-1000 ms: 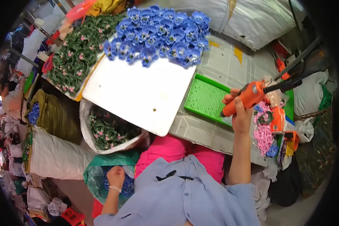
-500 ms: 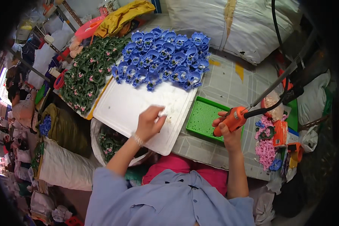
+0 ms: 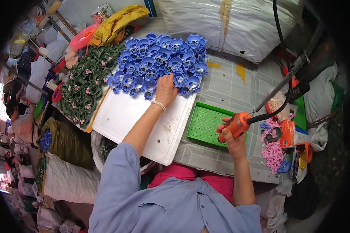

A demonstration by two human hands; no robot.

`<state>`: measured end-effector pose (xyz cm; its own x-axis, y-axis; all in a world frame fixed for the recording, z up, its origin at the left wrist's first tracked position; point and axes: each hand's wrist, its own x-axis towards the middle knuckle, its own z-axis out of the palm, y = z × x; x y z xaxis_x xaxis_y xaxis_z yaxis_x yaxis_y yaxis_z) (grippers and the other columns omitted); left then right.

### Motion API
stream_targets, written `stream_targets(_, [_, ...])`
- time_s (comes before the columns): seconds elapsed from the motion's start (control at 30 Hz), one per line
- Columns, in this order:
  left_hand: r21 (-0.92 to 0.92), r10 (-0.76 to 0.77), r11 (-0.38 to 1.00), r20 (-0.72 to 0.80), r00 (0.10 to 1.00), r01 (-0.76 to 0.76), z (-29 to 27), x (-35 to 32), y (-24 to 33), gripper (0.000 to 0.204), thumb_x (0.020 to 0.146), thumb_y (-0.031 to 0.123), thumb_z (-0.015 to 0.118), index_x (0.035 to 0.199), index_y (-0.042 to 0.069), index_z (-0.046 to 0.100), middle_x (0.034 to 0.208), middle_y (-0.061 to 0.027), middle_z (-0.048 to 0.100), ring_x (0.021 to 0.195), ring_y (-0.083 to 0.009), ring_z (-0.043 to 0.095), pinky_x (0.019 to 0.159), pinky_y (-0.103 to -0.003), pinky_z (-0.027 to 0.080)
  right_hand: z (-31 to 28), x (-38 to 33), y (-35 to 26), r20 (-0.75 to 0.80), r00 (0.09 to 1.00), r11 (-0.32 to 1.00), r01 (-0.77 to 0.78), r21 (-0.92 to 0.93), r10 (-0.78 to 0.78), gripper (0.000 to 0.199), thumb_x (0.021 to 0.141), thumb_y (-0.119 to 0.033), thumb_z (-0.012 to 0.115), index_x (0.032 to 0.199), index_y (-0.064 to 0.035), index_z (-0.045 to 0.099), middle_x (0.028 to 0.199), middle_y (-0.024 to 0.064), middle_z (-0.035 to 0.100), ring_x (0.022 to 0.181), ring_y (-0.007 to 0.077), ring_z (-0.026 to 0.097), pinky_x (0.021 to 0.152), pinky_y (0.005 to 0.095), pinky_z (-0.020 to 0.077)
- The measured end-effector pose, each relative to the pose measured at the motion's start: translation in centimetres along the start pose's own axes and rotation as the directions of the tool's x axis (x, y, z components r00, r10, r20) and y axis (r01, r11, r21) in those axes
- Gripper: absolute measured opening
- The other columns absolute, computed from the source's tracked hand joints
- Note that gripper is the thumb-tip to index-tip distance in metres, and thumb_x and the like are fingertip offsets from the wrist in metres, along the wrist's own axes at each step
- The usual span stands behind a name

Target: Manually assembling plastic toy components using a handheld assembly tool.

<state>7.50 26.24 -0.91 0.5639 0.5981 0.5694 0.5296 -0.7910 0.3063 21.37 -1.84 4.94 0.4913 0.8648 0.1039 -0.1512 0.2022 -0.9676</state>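
My left hand (image 3: 166, 91) reaches to the near edge of a crowd of blue plastic pieces (image 3: 147, 62), each with a round ring shape and small dark and pale parts. Its fingers bend down among these pieces, and the tips are hidden, so whether one is gripped does not show. The pieces stand packed on the far part of a white board (image 3: 144, 120). My right hand (image 3: 235, 144) is closed round an orange electric screwdriver (image 3: 236, 126) with a black cord, held over a green perforated tray (image 3: 206, 120).
Dark green pieces with pink flowers (image 3: 87, 83) cover a board on the left. Pink pieces (image 3: 273, 155) and an orange box (image 3: 287, 134) lie on the right. A big white sack (image 3: 237, 27) stands behind. A coiled spring (image 3: 287, 73) slants down to the screwdriver.
My left hand has gone from above the white board forward to the blue pieces. My right hand keeps the screwdriver in about the same place. The whole view has shifted slightly.
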Motion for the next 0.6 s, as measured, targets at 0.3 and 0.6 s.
stream_targets(0.3, [-0.237, -0.094, 0.968, -0.023, 0.995, 0.086, -2.1, -2.0, 1.1, 0.048, 0.061, 0.008, 0.067, 0.106, 0.002, 0.051, 0.092, -0.0131, 0.051, 0.084, -0.0281, 0.053, 0.074, -0.035, 0.045, -0.1, -0.2, 0.2, -0.017, 1.0, 0.999, 0.021, -0.031, -0.021, 0.043, 0.078, -0.02, 0.071, 0.109, 0.0003, 0.05, 0.082, 0.0013, 0.058, 0.068, 0.0055, 0.052, 0.06, 0.0191, 0.0428])
stream_targets(0.6, [-0.464, -0.374, 0.742, 0.312, 0.873, 0.484, -5.4, -9.7, 4.4, 0.046, 0.062, 0.01, 0.071, 0.096, 0.002, 0.041, 0.081, -0.0115, 0.059, 0.067, -0.0172, 0.058, 0.062, -0.028, 0.048, 0.0, 0.1, -0.2, 0.02, 1.0, 0.998, 0.022, -0.053, -0.021, 0.034, 0.079, -0.014, 0.067, 0.106, -0.0013, 0.048, 0.079, 0.0029, 0.057, 0.061, 0.0054, 0.05, 0.053, 0.0186, 0.0408])
